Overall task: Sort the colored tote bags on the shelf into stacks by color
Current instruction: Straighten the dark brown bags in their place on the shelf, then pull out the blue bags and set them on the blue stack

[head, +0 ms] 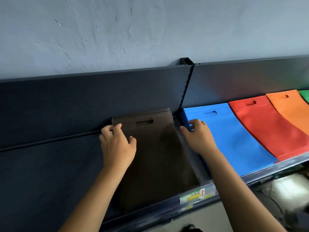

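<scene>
flanking brown bags (155, 148), blue stack (230, 139) beside

Rough pale plaster wall (150, 30) fills upper frame. Slotted upright post (187, 84) right of centre. Green-yellow price label (194, 195) with red arrow, lower centre-right. Blurred pale object (287, 186) at lower right edge.

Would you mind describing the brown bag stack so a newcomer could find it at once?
Start at the dark shelf below the pale wall, then find the vertical upright in its back panel. The brown stack lies just left of it, with the left hand on its far corner. It is the only dull, dark stack; the blue, red and orange stacks are bright.
</scene>
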A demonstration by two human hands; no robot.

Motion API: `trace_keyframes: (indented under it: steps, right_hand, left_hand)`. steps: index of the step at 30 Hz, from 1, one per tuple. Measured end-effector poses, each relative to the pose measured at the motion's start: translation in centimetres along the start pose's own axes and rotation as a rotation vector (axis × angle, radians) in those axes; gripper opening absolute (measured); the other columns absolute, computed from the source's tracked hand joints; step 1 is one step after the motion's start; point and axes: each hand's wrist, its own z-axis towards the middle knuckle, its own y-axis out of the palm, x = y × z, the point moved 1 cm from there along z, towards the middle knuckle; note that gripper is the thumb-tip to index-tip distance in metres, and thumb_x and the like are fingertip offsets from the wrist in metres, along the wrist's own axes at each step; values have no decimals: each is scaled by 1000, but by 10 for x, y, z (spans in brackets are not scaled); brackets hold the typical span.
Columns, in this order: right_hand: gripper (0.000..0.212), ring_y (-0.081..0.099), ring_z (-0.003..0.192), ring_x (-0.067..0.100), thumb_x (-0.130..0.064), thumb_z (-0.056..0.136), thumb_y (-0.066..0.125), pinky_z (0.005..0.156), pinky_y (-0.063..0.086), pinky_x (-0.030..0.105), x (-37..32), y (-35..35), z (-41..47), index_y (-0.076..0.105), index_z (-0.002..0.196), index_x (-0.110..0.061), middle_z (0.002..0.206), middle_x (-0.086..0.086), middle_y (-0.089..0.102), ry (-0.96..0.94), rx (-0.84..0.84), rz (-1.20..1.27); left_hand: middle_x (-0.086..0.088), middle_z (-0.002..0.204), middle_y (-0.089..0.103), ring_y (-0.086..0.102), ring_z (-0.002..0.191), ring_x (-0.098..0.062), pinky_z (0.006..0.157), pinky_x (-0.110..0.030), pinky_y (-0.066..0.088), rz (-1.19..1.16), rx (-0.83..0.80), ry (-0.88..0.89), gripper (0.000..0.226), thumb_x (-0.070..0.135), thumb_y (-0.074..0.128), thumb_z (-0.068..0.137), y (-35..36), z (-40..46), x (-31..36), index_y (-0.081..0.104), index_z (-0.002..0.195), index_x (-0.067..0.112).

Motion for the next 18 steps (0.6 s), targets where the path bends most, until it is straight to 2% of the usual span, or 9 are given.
trace_keyframes:
  steps: [2, 4, 6, 9, 12, 13, 14, 16, 18]
  right_hand:
    - [47, 63, 114, 26, -47, 99, 64, 91, 45, 35, 22, -23, 10, 62, 134, -16, 131, 8, 60, 5, 47, 27]
    - [42, 62, 116, 26, -42, 99, 64, 90, 44, 33, 46, -45, 25, 66, 131, -14, 127, 9, 65, 17, 75, 28]
    - [39, 64, 117, 29, -39, 99, 65, 92, 49, 36, 70, -65, 44, 70, 126, -12, 121, 9, 71, 24, 71, 22]
    - [32, 69, 104, 29, -37, 97, 66, 84, 52, 35, 101, -85, 70, 74, 117, -12, 110, 7, 76, -4, 34, 15]
    - [25, 69, 93, 26, -39, 97, 67, 76, 52, 32, 134, -104, 92, 74, 107, -18, 98, 1, 75, -48, -31, 30]
    - [21, 69, 84, 25, -39, 97, 67, 69, 51, 30, 144, -108, 98, 73, 102, -20, 91, -1, 72, -53, -86, 32]
    - [19, 67, 73, 24, -39, 97, 67, 61, 48, 28, 155, -113, 104, 70, 96, -21, 83, -2, 68, -54, -155, 27]
    - [24, 57, 59, 22, -38, 97, 68, 52, 40, 27, 173, -119, 115, 62, 80, -22, 71, -2, 61, -67, -290, -14]
    - [37, 50, 57, 21, -36, 97, 68, 52, 36, 29, 184, -119, 123, 52, 66, -21, 63, -3, 54, -104, -373, -36]
  left_hand:
    - [-3, 137, 43, 47, 125, -22, 101, -36, 48, -152, -23, 96, 48, 30, 67, 95, 7, -7, 25, 53, 140, 19]
    - [4, 130, 50, 56, 115, -9, 90, -22, 48, -310, -169, 101, 39, 28, 64, 98, 19, -15, 53, 56, 136, 23]
    - [9, 125, 57, 60, 106, -4, 80, -18, 48, -407, -335, 46, 40, 27, 61, 100, 38, -23, 86, 55, 139, 25]
    - [10, 123, 65, 64, 109, -8, 97, -33, 54, -561, -463, -87, 46, 27, 60, 98, 65, -28, 134, 53, 144, 26]
    - [-1, 135, 63, 62, 122, -22, 110, -47, 48, -632, -465, -280, 62, 35, 61, 95, 91, -28, 176, 44, 153, 23]
    - [-5, 137, 61, 60, 125, -26, 112, -50, 46, -621, -479, -338, 68, 40, 63, 91, 100, -27, 184, 43, 153, 20]
    - [-7, 131, 61, 61, 121, -27, 112, -50, 45, -626, -492, -388, 71, 44, 66, 84, 111, -26, 194, 48, 146, 17]
    - [-10, 106, 61, 62, 98, -24, 103, -46, 48, -656, -470, -473, 56, 47, 70, 66, 131, -27, 212, 55, 107, 13]
    - [-6, 87, 55, 57, 78, -23, 81, -35, 50, -662, -416, -507, 38, 39, 73, 75, 138, -28, 230, 49, 86, 11]
